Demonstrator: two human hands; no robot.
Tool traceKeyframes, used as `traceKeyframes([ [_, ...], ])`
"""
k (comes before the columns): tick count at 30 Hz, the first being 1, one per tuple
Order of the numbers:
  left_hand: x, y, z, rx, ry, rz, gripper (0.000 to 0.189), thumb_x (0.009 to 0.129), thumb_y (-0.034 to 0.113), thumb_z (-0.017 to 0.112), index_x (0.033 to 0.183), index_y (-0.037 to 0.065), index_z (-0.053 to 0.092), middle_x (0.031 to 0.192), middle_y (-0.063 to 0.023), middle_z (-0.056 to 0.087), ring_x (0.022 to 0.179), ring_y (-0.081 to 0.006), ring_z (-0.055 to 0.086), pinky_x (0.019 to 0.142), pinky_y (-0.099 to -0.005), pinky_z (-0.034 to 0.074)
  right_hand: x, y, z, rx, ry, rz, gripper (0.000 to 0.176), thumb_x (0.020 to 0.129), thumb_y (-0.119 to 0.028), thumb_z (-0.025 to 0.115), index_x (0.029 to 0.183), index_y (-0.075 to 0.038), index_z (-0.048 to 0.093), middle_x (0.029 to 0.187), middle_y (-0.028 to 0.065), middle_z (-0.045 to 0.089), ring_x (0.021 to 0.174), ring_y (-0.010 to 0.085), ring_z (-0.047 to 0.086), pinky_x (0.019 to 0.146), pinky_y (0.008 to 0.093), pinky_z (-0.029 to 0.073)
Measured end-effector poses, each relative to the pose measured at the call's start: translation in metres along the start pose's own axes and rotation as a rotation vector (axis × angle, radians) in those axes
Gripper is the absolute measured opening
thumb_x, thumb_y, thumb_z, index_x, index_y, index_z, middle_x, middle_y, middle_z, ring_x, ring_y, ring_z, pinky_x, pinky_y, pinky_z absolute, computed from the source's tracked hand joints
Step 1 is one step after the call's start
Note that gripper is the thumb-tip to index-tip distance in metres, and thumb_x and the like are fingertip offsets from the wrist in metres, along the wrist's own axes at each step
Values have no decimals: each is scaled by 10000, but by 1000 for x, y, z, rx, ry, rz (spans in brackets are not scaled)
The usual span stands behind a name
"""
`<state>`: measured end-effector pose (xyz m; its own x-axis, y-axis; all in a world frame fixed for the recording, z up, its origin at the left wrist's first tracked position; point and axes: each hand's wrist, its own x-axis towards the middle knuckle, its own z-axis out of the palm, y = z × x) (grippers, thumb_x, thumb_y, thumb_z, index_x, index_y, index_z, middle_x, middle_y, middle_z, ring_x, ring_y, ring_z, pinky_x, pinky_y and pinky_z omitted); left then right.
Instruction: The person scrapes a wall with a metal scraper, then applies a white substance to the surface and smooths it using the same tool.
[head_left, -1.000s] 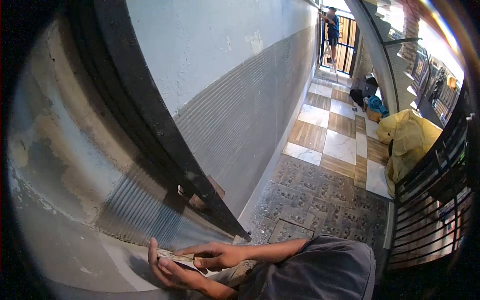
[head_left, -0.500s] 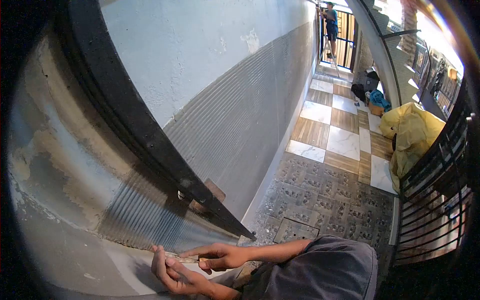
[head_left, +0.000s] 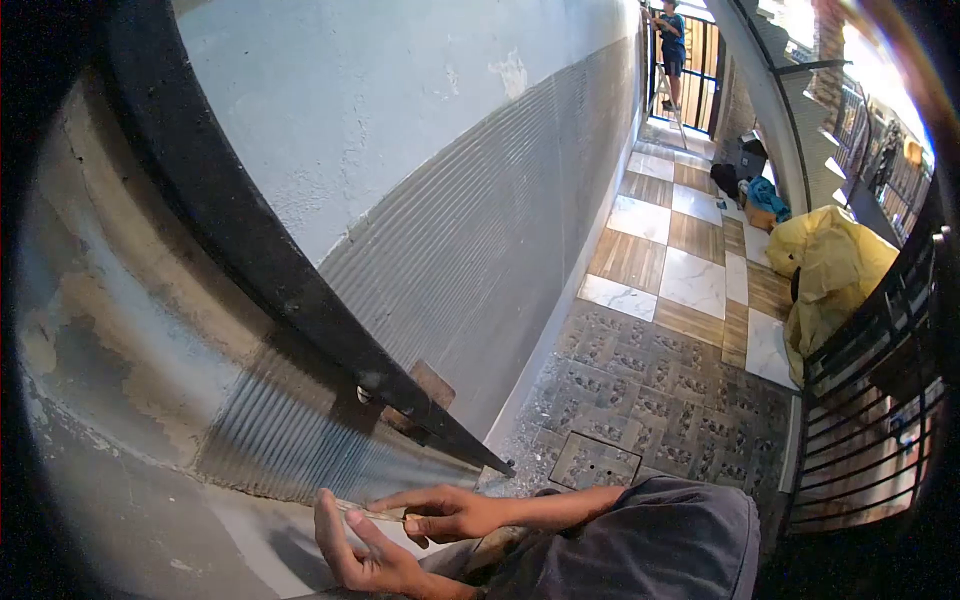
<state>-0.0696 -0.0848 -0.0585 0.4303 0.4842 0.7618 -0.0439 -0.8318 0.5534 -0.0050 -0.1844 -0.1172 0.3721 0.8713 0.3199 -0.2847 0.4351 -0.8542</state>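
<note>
Right hand (head_left: 450, 513), thin tool (head_left: 384, 515) toward left hand (head_left: 368, 560)

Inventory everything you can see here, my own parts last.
Thin flat object: one, pale, between the hands
Wall: one, light blue above ridged grey, centre
Metal beam: one, black, diagonal at left
Plain-edged tiles: many, white and brown, walkway
Patterned tiles: many, grey, nearer
Floor cover: one, grey, near the beam's foot
Sheet: one, yellow, right
Bundle: one, blue, beyond the sheet
Railing: one, black, right
Gate: one, black-barred, far end
Ladder: one, pale, far end
Person: one, dark clothes, on the ladder
Left hand: one, bare, bottom
Right hand: one, bare, bottom
</note>
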Motion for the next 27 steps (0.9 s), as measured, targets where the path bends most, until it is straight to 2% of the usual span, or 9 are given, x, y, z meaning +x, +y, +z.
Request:
traceKeyframes([
  [6, -4, 1, 4, -19, 11, -111, 299, 924, 155, 478, 1107, -56, 584, 1104, -172, 612, 1047, -272, 577, 918, -365, 426, -4, 10, 2, 18, 64, 63, 505, 935, -353, 477, 1351, -81, 391, 768, 19, 519, 655, 74, 447, 543, 223, 367],
  [10, -22, -20, -7, -70, -59, -137, 313, 934, 161, 459, 1125, -63, 565, 1128, -193, 592, 1069, -278, 562, 931, -370, 419, -5, 38, 20, 8, 163, -46, 524, 937, -342, 476, 1379, -92, 345, 788, 18, 526, 658, 71, 427, 543, 230, 356],
  [14, -34, -31, -14, -225, -97, -196, 338, 926, 145, 466, 1166, -87, 519, 1188, -223, 542, 1109, -303, 530, 933, -387, 418, -15, 70, 36, 48, 235, 59, 526, 944, -308, 468, 1397, -97, 303, 899, 32, 547, 659, 74, 428, 564, 233, 357],
  [17, -35, -23, -22, -147, -194, -178, 328, 923, 119, 450, 1167, -89, 518, 1185, -231, 540, 1120, -317, 523, 945, -398, 411, -17, 79, 55, -49, 327, -9, 509, 961, -244, 425, 1406, -57, 263, 1209, 104, 496, 1044, 154, 481, 861, 294, 395],
  [20, -34, -24, -27, -242, -210, -236, 339, 914, 119, 453, 1156, -110, 518, 1168, -243, 549, 1114, -328, 528, 959, -406, 393, -20, 82, 70, -36, 387, -19, 518, 960, -242, 429, 1418, -80, 248, 1348, 110, 408, 1157, 173, 431, 939, 304, 356],
  [22, -34, -23, -29, -251, -229, -228, 339, 917, 123, 444, 1155, -107, 520, 1169, -243, 548, 1112, -329, 530, 957, -405, 393, -24, 85, 72, 111, 395, 73, 508, 961, -248, 430, 1413, -80, 270, 1346, 84, 420, 1134, 150, 437, 924, 282, 361],
  [23, -34, -21, -28, -264, -223, -214, 340, 918, 123, 440, 1153, -108, 521, 1167, -243, 550, 1110, -329, 531, 955, -405, 394, -24, 87, 70, -21, 440, 11, 493, 958, -261, 443, 1406, -115, 299, 1053, 34, 479, 860, 99, 413, 722, 246, 353],
  [26, -34, -20, -28, -293, -215, -178, 335, 917, 117, 434, 1146, -112, 522, 1157, -242, 554, 1104, -326, 534, 954, -405, 394, -24, 82, 68, -217, 478, -105, 482, 958, -301, 442, 1400, -150, 325, 748, -15, 546, 573, 45, 387, 514, 210, 344],
  [27, -34, -20, -26, -305, -211, -154, 331, 916, 110, 432, 1141, -114, 524, 1150, -241, 558, 1100, -323, 536, 954, -405, 394, -25, 77, 68, -250, 475, -102, 493, 955, -325, 442, 1401, -149, 324, 776, -14, 558, 589, 44, 395, 523, 209, 349],
])
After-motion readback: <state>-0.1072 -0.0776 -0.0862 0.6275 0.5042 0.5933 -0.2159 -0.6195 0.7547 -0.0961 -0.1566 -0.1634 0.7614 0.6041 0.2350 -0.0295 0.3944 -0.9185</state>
